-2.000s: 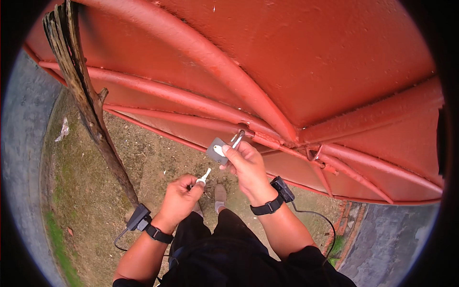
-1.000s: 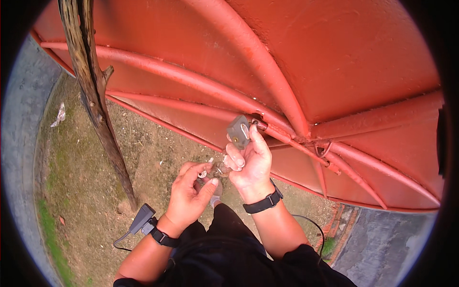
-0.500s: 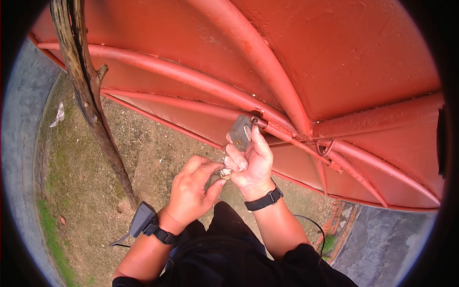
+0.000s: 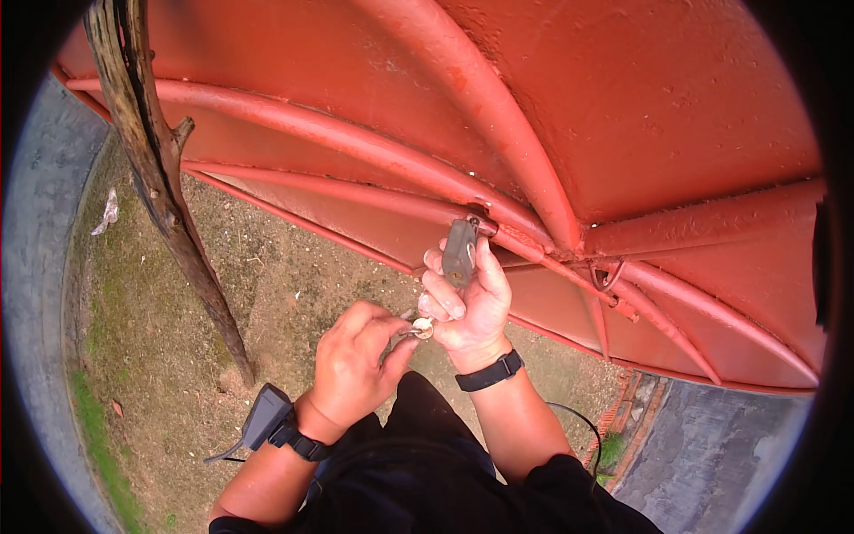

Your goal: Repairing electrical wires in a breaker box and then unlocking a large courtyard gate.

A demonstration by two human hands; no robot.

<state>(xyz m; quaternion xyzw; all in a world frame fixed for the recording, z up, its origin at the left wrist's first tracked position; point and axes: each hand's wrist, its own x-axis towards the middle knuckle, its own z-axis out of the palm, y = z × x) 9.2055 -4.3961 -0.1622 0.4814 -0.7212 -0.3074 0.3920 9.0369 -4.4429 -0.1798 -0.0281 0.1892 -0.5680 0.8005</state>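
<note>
My right hand is wrapped round a grey padlock, palm up and fingers curled behind and below it. The padlock hangs at the end of the red sliding bolt on a red metal gate; its shackle is mostly hidden there. Lower and to the left, my left hand pinches a small shiny metal key between thumb and forefinger. The key is just below the right hand's fingers, apart from the padlock. Whether more keys hang with it, I cannot tell.
A weathered wooden post leans against the gate on the left. Red pipes cross the gate panel. Below lie bare ground, a grey paved strip and bricks at the right. A black device is strapped to my left wrist.
The padlock has turned in my right hand, showing more of its narrow side. My left hand has shifted slightly and the key has tilted in its pinch.
</note>
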